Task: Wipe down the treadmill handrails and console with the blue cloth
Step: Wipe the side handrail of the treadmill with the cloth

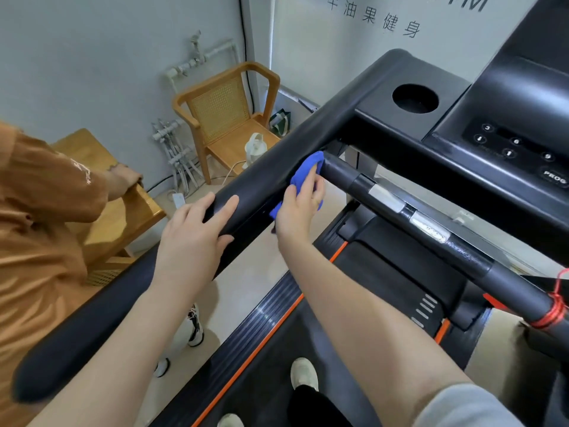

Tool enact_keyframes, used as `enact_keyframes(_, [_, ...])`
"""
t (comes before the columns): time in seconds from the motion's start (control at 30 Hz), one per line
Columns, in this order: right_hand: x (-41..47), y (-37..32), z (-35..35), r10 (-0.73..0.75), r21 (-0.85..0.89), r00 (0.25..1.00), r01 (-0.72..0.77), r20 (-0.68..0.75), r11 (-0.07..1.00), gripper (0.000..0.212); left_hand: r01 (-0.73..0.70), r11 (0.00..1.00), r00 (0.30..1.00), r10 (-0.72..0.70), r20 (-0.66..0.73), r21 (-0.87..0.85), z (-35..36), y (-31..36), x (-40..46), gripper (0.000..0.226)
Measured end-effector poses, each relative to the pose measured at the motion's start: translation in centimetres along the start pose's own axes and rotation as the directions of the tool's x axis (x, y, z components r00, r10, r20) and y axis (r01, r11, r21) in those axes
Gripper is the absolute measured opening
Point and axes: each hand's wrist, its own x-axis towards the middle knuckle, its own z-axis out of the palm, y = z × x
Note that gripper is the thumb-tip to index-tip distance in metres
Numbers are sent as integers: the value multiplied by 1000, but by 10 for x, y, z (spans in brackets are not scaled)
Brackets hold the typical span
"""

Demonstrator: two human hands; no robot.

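Both hands: yours, on the left handrail point(271, 167).
Left hand point(194, 238): fingers straight, resting on it.
Right hand point(300, 208): presses the blue cloth point(308, 167) against its inner side.

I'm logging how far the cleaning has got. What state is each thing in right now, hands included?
Blue cloth: bunched, pressed against the inner side of the left handrail.
Right hand: grips the cloth.
Left hand: fingers straight, resting on top of the left handrail.
Cup holder: nothing visible in it.
Console buttons: unlit, untouched.
Wooden chair: upright, a white object on its seat.
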Motion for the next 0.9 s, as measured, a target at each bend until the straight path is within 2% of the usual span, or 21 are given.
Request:
enact_keyframes(0.17, [-7, -6, -14, 4, 75, 998, -9, 65, 997, 56, 15, 999, 1000, -16, -22, -35, 4, 0, -1, 61])
enact_keyframes(0.23, [-21, -6, -14, 4, 73, 995, -11, 96, 997, 56, 41, 997, 999, -41, 4, -72, 3, 0, 1, 59])
enact_keyframes(0.33, [-53, -1, -9, -69, 16, 987, 68, 147, 998, 55, 86, 992, 992, -76, 100, -95, -2, -4, 4, 56])
enact_keyframes(0.47, [-109, 15, 10, -173, -39, 969, 182, 179, 982, 45, 12, 966, 986, 32, 165, -257, -19, -19, -1, 50])
enact_keyframes(0.63, [-154, 22, 26, -178, -46, 967, 189, 181, 981, 44, -143, 957, 976, 179, 127, -252, -34, -50, -45, 44])
enact_keyframes(0.7, [-150, 20, 28, -135, -62, 982, 145, 135, 988, 45, -164, 955, 972, 199, 126, -245, -37, -69, -68, 43])
enact_keyframes(0.77, [-151, 20, 33, -22, -61, 997, 27, 74, 998, 48, -188, 952, 967, 223, 127, -240, -38, -89, -89, 43])
enact_keyframes(0.9, [-203, 30, 60, 93, -35, 994, -91, 65, 995, 42, -176, 955, 968, 213, 135, -239, -39, -118, -122, 46])
